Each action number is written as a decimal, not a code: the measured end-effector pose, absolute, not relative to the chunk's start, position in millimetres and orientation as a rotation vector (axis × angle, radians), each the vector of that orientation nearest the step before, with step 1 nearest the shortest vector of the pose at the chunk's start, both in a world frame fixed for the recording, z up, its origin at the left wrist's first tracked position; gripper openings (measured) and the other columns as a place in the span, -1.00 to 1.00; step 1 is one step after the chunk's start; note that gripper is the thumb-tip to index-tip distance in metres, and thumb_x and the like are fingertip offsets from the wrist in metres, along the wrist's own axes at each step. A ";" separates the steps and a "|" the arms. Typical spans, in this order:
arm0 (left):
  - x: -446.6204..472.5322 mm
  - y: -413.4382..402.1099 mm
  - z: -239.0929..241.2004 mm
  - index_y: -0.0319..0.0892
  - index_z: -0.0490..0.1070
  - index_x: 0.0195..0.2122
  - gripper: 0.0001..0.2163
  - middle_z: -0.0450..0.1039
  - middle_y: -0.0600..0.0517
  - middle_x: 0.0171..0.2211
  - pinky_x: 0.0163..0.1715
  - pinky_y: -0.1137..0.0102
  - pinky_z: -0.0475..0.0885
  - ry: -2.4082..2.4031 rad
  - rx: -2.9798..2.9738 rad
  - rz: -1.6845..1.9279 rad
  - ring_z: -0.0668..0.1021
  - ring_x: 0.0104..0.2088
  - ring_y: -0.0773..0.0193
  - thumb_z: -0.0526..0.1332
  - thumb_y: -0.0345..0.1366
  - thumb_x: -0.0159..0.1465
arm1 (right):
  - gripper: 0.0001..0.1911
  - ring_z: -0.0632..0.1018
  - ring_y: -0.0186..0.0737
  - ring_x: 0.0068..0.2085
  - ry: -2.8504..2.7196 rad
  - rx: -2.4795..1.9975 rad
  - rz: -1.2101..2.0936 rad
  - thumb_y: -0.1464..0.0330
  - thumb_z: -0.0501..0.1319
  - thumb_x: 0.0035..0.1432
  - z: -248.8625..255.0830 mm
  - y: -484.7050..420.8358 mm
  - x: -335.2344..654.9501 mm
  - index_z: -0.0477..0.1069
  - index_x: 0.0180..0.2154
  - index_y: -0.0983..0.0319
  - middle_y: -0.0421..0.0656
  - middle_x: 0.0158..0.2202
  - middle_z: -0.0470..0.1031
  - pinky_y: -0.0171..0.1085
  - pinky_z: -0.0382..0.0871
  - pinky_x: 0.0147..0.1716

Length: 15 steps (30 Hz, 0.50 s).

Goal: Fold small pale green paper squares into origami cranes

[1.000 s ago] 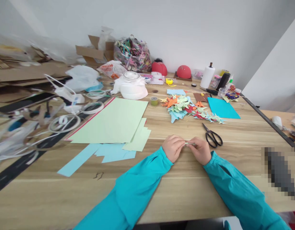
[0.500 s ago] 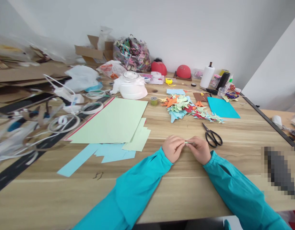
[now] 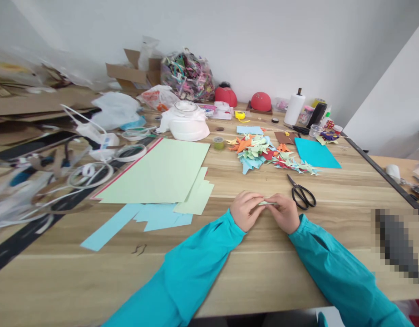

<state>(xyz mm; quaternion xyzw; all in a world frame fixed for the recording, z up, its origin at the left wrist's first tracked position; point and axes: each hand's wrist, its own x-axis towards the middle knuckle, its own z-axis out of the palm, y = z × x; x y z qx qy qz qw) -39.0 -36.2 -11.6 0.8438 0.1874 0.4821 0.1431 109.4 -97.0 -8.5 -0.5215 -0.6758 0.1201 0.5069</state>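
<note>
Between my two hands is a small folded piece of pale green paper (image 3: pixel 268 203), mostly hidden by the fingers. My left hand (image 3: pixel 246 210) pinches its left end, closed. On the other end, the thumb and fingers of my right hand (image 3: pixel 283 211) are closed too. Black-handled scissors (image 3: pixel 303 195) lie just right of my right hand, blades pointing away. Beyond my hands sits a pile of folded paper shapes (image 3: pixel 260 152) in orange, green, blue and red.
Green paper sheets (image 3: pixel 158 172) lie to the left, with blue paper strips (image 3: pixel 110 227) at their near edge. Behind the pile is a turquoise sheet (image 3: pixel 316 152). White cables (image 3: pixel 90 175) and plastic bags crowd the far left. A white roll (image 3: pixel 294 109) stands at the back.
The green paper has turned slightly between my fingers and shows a little more of its surface. Both hands stay in almost the same place.
</note>
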 end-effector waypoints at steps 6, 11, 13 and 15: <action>-39.7 -35.7 -10.7 -0.21 0.43 -0.25 -0.84 0.49 -0.07 -0.30 -0.28 0.29 0.41 0.529 2.449 1.387 0.46 -0.28 0.24 0.16 -0.37 0.14 | -0.88 0.49 -0.25 -0.40 -1.635 -1.284 0.290 0.43 0.18 0.04 -7.3 -97.1 109.4 0.48 -0.34 0.23 -0.11 -0.43 0.50 -0.28 0.38 -0.42; -40.3 -34.4 -11.3 -0.19 0.43 -0.24 -0.83 0.49 -0.06 -0.28 -0.27 0.29 0.41 0.500 2.502 1.358 0.47 -0.27 0.24 0.12 -0.37 0.16 | -0.89 0.48 -0.26 -0.41 -1.641 -1.283 0.281 0.42 0.17 0.04 -6.9 -96.9 109.5 0.47 -0.36 0.22 -0.12 -0.45 0.49 -0.28 0.38 -0.42; -40.3 -34.0 -12.1 -0.19 0.44 -0.25 -0.84 0.50 -0.06 -0.30 -0.28 0.29 0.40 0.504 2.509 1.356 0.47 -0.29 0.24 0.13 -0.37 0.16 | -0.89 0.48 -0.26 -0.41 -1.643 -1.282 0.281 0.42 0.17 0.05 -7.2 -96.9 109.6 0.47 -0.36 0.22 -0.12 -0.45 0.48 -0.28 0.38 -0.42; -40.2 -33.9 -12.8 -0.21 0.43 -0.25 -0.84 0.50 -0.07 -0.31 -0.29 0.28 0.40 0.532 2.495 1.368 0.47 -0.29 0.23 0.13 -0.37 0.16 | -0.88 0.48 -0.25 -0.41 -1.650 -1.276 0.287 0.41 0.17 0.05 -7.4 -97.0 109.6 0.47 -0.35 0.22 -0.12 -0.45 0.49 -0.27 0.38 -0.40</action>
